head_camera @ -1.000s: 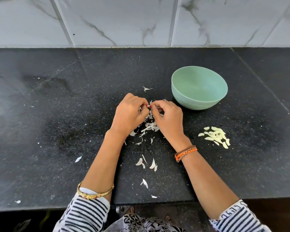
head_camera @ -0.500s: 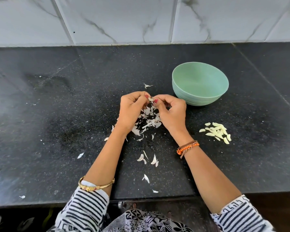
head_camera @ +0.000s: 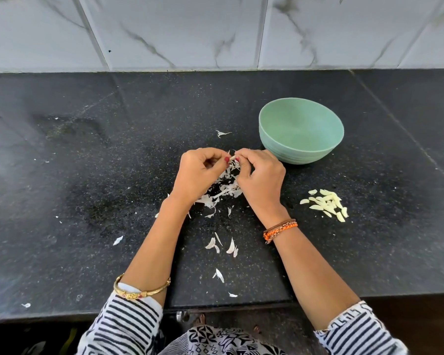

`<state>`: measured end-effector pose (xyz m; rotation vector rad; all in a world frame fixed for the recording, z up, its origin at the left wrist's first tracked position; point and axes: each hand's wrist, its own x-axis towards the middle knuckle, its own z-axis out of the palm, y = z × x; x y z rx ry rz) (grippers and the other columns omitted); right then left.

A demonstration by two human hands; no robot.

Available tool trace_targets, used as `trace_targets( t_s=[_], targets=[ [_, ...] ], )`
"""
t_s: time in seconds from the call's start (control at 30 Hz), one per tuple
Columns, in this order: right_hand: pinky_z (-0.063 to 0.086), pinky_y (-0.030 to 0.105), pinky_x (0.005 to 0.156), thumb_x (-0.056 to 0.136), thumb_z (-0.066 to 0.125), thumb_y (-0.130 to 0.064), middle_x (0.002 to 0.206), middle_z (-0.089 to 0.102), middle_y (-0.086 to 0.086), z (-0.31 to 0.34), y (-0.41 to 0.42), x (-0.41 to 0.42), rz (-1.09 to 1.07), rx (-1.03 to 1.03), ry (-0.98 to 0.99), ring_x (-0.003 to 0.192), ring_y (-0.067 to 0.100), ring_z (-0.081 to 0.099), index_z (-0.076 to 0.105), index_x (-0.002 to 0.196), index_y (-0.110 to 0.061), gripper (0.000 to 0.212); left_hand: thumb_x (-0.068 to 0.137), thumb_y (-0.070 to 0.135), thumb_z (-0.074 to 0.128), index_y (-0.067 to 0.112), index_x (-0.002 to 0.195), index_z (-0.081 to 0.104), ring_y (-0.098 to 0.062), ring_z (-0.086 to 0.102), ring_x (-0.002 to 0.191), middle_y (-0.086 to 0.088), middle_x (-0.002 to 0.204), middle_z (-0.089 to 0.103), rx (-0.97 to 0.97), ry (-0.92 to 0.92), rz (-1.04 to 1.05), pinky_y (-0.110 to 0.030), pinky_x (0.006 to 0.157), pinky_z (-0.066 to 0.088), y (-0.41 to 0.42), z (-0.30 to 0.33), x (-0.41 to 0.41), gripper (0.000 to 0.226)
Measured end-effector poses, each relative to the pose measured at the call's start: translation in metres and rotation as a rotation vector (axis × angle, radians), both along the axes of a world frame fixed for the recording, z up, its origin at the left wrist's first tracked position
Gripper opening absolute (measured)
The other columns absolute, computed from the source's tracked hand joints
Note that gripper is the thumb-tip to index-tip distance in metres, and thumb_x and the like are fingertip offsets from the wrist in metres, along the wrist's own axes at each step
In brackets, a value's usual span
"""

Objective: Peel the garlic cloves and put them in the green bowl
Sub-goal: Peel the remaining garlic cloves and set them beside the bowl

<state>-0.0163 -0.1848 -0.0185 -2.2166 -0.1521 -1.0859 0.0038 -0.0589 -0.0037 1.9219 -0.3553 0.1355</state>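
A small pale garlic clove (head_camera: 232, 158) is pinched between the fingertips of my left hand (head_camera: 200, 172) and my right hand (head_camera: 260, 178), held a little above the black counter. Thin skin hangs from it toward a heap of white peels (head_camera: 222, 192) under my hands. The green bowl (head_camera: 301, 131) stands just right of my right hand; what I see of its inside holds nothing. A pile of several peeled yellowish cloves (head_camera: 326, 204) lies on the counter in front of the bowl, to the right of my right wrist.
The black speckled counter (head_camera: 87, 201) carries scattered peel flakes (head_camera: 222, 245) between my forearms and a few to the left (head_camera: 118, 240). A marble-tiled wall (head_camera: 190, 32) closes off the back. The counter's front edge runs near my elbows.
Both hands stay together on the clove; they have lifted slightly and turned so the fingertips pinch it from above. The view has shifted a little.
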Motion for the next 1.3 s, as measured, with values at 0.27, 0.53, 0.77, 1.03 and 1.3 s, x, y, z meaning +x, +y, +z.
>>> trace_targets(
  t_s=[0.27,0.53,0.77,1.03,1.3],
  targets=[
    [0.039,0.024,0.050,0.074,0.065,-0.004,0.057,0.064,0.001,0.002,-0.001,0.000,-0.040,-0.075,-0.020,0.050,0.021,0.057,0.070,0.072,-0.010,0.008,0.083,0.004,0.064,0.007,0.084,0.072,-0.001,0.050,0.059,-0.003,0.068,0.065,0.054,-0.069,0.069,-0.013,0.058,0.041,-0.003,-0.001,-0.002,0.009],
    [0.039,0.025,0.055,0.075,0.060,0.003,0.058,0.064,0.003,0.006,-0.003,0.002,-0.024,-0.183,-0.146,0.055,0.022,0.060,0.069,0.071,-0.005,0.012,0.082,-0.001,0.059,0.012,0.070,0.069,0.000,0.040,0.043,0.012,0.048,0.060,-0.182,0.194,0.116,-0.014,0.046,0.033,-0.011,0.008,-0.003,0.020],
    [0.042,0.027,0.065,0.094,0.039,-0.002,0.064,0.066,0.005,0.007,0.001,0.003,0.017,-0.329,-0.271,0.061,0.023,0.063,0.068,0.070,-0.003,0.037,0.083,-0.001,0.059,0.006,0.058,0.062,0.000,0.043,0.039,0.008,0.043,0.056,-0.321,0.464,0.104,-0.012,0.042,0.035,-0.004,0.013,0.000,0.025],
    [0.047,0.025,0.063,0.073,0.063,0.011,0.070,0.070,0.005,0.004,0.003,0.000,0.073,-0.022,-0.175,0.064,0.021,0.064,0.071,0.073,-0.002,0.016,0.080,-0.007,0.051,0.004,0.060,0.059,-0.003,0.044,0.036,0.004,0.041,0.053,-0.547,0.697,0.121,-0.010,0.038,0.036,-0.009,0.017,-0.002,0.025],
    [0.048,0.020,0.065,0.080,0.062,-0.005,0.077,0.071,-0.003,0.008,0.002,-0.005,0.103,0.244,0.042,0.068,0.005,0.062,0.073,0.083,-0.007,0.011,0.083,-0.006,0.049,0.010,0.037,0.060,-0.006,0.044,0.037,0.000,0.042,0.051,-0.728,0.812,0.065,-0.012,0.035,0.035,-0.006,0.018,-0.001,0.050]
  ],
)
